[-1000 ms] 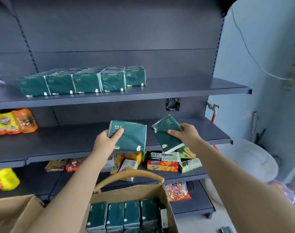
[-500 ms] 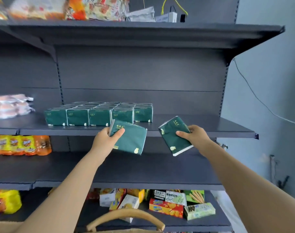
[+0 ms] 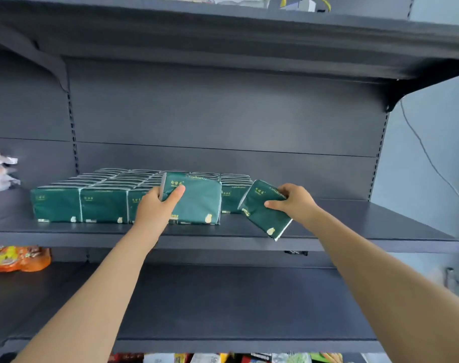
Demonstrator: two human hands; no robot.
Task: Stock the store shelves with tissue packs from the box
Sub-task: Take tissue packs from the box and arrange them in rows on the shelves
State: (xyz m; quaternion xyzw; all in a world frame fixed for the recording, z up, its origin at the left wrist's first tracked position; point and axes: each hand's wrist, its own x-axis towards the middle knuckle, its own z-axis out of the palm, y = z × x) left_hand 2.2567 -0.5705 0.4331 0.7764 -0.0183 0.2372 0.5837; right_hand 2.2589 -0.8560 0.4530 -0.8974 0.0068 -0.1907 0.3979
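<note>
Higher now: left pack in left grip, right pack likewise.

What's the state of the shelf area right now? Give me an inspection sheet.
Surface: dark grey shelf, stocked on its left half.
Job's things: rows of green tissue packs on the shelf; box not in view.
Clutter: orange snack bags on the level below; pale wrapped packs at far left.
Grippers: left hand grips an upright pack at the rows' front; right hand grips a tilted pack beside the rows.
Cables: thin cable on the right wall.
Surroundings: pale blue wall; upper shelf overhead.
</note>
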